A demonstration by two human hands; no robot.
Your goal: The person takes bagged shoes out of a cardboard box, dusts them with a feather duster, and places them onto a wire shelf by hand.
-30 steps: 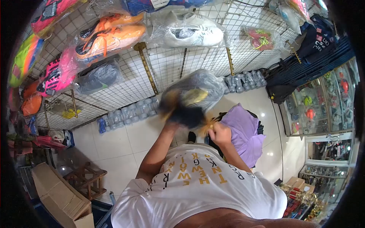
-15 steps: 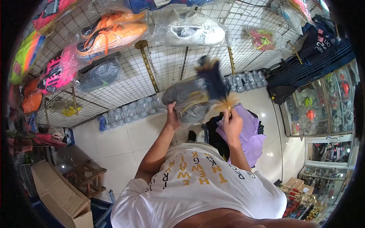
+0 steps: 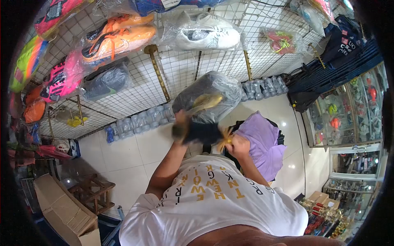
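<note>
My left hand is closed on the near left edge of a pair of dark grey shoes wrapped in clear plastic, with a yellow patch on the side. The duster partly hides that hand's fingers. In my right hand, fingers wrapped round, is a feather duster. Its dark head, blurred by motion, points left and passes just below the wrapped shoes, close to my left hand. Yellow strands spread at the base of the head, right by my right fingers.
Plastic-wrapped shoes, among them an orange pair and a white pair, hang on a wire grid wall. Wrapped items line its foot. Purple cloth lies to the right, glass cases beyond. A cardboard box stands lower left.
The duster has swung from upright, right of the shoes, down and left across their near side. My right hand has moved down and slightly left. The wrapped shoes have turned and shifted.
</note>
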